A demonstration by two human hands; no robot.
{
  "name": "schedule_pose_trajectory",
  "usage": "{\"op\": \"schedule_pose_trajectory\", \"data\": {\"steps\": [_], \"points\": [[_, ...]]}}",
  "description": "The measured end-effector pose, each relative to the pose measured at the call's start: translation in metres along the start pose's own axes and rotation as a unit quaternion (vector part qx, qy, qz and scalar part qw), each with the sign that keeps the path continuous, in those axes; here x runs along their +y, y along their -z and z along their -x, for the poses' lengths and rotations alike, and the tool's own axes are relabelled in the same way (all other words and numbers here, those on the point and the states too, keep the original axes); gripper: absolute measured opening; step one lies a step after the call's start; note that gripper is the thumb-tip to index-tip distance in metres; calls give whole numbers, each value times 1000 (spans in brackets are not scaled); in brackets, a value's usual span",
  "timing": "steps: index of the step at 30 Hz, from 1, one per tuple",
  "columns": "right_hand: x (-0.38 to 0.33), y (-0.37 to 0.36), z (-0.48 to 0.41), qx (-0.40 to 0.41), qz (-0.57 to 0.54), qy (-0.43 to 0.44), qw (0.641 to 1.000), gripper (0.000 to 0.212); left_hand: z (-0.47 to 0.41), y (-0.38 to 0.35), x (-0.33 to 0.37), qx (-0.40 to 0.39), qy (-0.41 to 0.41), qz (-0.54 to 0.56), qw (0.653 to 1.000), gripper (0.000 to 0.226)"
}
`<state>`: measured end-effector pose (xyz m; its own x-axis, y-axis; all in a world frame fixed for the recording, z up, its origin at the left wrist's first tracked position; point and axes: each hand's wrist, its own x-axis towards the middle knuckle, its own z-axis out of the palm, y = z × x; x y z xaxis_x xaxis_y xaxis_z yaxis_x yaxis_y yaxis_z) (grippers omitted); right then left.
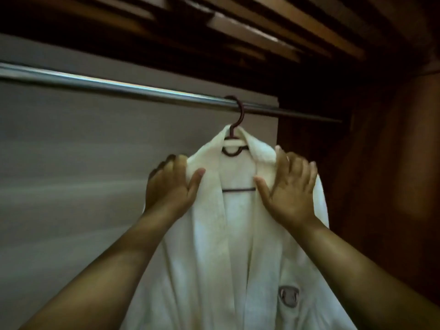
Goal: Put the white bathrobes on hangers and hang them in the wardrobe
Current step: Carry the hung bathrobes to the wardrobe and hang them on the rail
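A white bathrobe [226,246] with a grey badge on its chest hangs on a dark brown hanger [238,120]. The hanger's hook sits over the metal wardrobe rail [119,88]. My left hand [170,184] holds the robe's left shoulder, with the fingers curled over the top and the thumb on the front of the lapel. Flat on the right shoulder lies my right hand [289,189], fingers straight and thumb spread onto the collar. The hanger's lower bar shows between the lapels.
A pale grey back panel [71,175] fills the wardrobe to the left of the robe. Dark wooden slats [262,32] run overhead, and a dark wood side wall [392,163] stands close on the right. No other hanger shows on the rail.
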<state>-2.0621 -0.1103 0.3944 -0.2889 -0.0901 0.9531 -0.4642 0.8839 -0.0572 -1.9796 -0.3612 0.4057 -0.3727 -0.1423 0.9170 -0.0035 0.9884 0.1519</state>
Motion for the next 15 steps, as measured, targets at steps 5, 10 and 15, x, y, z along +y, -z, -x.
{"op": "schedule_pose_trajectory", "data": {"steps": [5,10,15], "points": [[8,-33,161,-184,-82,39,979,77,149,-51,-28,-101,85,-66,989,85],[14,-40,376,-496,-41,-11,867,83,397,-68,-35,-420,123,-25,899,106],[14,-12,463,-652,-52,-32,756,96,510,-41,-38,-633,103,12,767,95]]}}
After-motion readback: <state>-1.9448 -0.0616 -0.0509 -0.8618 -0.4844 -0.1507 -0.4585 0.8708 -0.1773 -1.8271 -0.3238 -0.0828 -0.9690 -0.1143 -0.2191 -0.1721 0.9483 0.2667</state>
